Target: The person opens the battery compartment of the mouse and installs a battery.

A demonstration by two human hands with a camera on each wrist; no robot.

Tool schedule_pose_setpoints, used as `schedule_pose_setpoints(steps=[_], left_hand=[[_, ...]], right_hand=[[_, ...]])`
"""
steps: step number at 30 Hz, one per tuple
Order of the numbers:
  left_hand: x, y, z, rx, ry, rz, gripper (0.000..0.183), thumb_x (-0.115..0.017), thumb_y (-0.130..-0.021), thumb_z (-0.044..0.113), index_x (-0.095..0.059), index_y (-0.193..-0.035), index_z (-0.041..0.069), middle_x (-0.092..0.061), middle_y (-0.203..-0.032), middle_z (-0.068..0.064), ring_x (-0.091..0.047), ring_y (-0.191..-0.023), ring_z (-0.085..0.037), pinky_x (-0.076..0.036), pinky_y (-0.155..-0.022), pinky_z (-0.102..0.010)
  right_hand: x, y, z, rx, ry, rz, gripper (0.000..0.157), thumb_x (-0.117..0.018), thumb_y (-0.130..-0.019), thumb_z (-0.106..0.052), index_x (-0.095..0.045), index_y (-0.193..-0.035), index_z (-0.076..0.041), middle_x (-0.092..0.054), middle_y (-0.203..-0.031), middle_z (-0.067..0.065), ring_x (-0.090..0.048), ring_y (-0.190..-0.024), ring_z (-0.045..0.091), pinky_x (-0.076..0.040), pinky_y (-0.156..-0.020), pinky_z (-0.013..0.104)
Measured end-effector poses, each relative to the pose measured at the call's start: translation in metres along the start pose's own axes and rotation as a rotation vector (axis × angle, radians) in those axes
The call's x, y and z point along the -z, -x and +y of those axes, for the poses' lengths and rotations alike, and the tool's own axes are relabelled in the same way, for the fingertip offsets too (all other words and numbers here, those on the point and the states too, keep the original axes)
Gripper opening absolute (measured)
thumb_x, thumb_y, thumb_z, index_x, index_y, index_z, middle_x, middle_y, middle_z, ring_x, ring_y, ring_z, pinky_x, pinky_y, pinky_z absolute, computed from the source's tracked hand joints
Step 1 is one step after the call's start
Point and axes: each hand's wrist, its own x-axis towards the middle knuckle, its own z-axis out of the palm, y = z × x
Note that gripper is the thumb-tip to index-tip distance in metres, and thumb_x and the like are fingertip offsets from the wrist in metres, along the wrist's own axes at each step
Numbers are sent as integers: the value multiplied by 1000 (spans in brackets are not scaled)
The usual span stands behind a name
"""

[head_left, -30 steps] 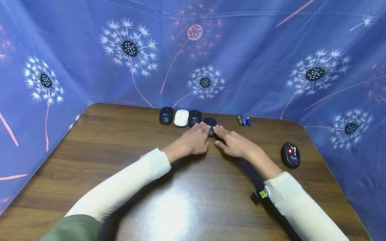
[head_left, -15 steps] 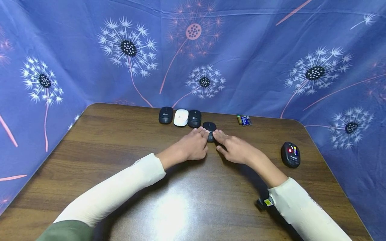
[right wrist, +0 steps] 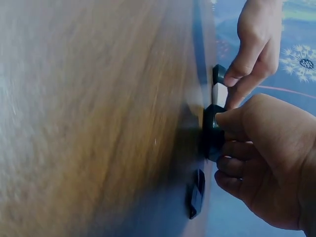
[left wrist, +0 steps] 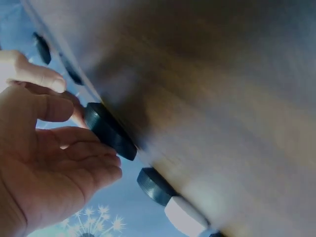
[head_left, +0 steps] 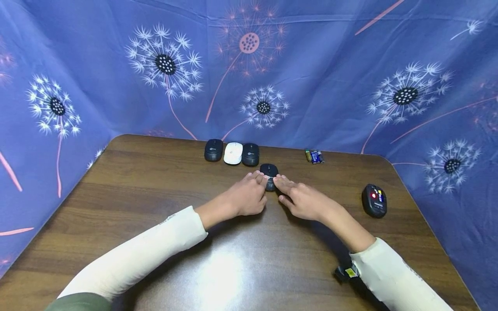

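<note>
A black computer mouse (head_left: 269, 171) lies between both hands, a little nearer the person than the row of mice. The left hand (head_left: 247, 194) rests its extended fingertips on its left side; in the left wrist view, those fingers reach the edge of the black mouse (left wrist: 109, 129). From the opposite side the right hand (head_left: 303, 198) touches it with straight fingertips, its thumb apart from them in the head view. The right wrist view shows the right hand's digits (right wrist: 234, 165) against the mouse's side.
A black mouse (head_left: 213, 150), a white mouse (head_left: 233, 153) and another black mouse (head_left: 250, 154) line the table's back edge. Several batteries (head_left: 314, 157) lie right of them. An upturned black mouse (head_left: 374, 201) sits near the right edge of the wooden table (head_left: 136, 185). Patterned blue cloth (head_left: 311, 86) hangs behind.
Both hands have drawn the black mouse toward the person, away from the row, keeping their fingertips on it. The other mice and the batteries stay put.
</note>
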Motion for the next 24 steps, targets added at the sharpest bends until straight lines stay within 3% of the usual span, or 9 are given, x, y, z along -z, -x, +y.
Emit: schedule_pose_setpoints(steps=[2,5,8,11,15,16,20,23,24], left_hand=[[-7,-4,-3,5,61,24,66,-47,-115,29,-41,-169,-10,-42,-178,-27,-35,-171,-40,-30,-144,-56],[-29,-18,-15,9,189,100,67,-47,-112,32,-46,-166,-9,-45,-174,-31,-40,-168,-43,-32,-143,-56],[-38,-27,-21,35,289,150,65,-50,-110,31,-51,-164,-7,-47,-172,-33,-44,-164,-49,-33,-143,-57],[-21,-18,-14,81,354,147,60,-54,-111,23,-53,-164,-5,-47,-172,-32,-47,-161,-51,-38,-140,-56],[5,0,-1,139,450,158,56,-59,-109,12,-54,-162,-7,-52,-169,-29,-58,-155,-40,-49,-133,-50],[7,1,-2,159,476,168,56,-60,-108,12,-55,-161,-7,-57,-167,-27,-64,-147,-36,-54,-128,-48],[-13,-14,-24,224,591,232,56,-64,-105,16,-62,-157,-2,-76,-147,-16,-73,-118,-22,-63,-105,-37],[-16,-19,-31,290,804,236,54,-62,-104,11,-62,-156,-4,-77,-137,-16,-74,-115,-22,-66,-100,-37],[-7,-13,-25,320,910,225,54,-60,-103,5,-60,-156,-6,-75,-137,-19,-73,-113,-23,-67,-100,-38]], right_hand=[[0,1,0,-11,-53,-3,56,-58,-117,-14,-45,-165,11,-45,-171,33,-46,-161,48,-44,-132,64],[3,2,0,-45,-129,-14,55,-57,-119,-15,-44,-166,9,-43,-172,32,-44,-163,47,-41,-134,65],[6,0,-1,-73,-189,-8,54,-55,-120,-17,-45,-167,8,-43,-173,31,-43,-163,46,-41,-134,66],[9,-1,-2,-100,-233,23,54,-55,-120,-20,-47,-167,6,-46,-172,30,-46,-162,46,-42,-133,68],[8,0,-3,-198,-327,81,56,-58,-119,-23,-47,-169,1,-57,-166,27,-61,-150,45,-53,-124,66],[7,-1,-3,-231,-354,101,57,-59,-118,-24,-47,-169,0,-60,-164,25,-65,-147,44,-55,-122,65],[1,-4,0,-365,-506,178,58,-60,-116,-21,-48,-167,3,-66,-158,27,-72,-137,43,-60,-117,60],[-2,-8,3,-443,-676,200,57,-57,-116,-16,-45,-167,8,-63,-158,31,-74,-133,44,-65,-113,53],[-2,-10,4,-468,-737,203,57,-56,-117,-14,-45,-167,8,-63,-158,32,-75,-131,44,-67,-110,49]])
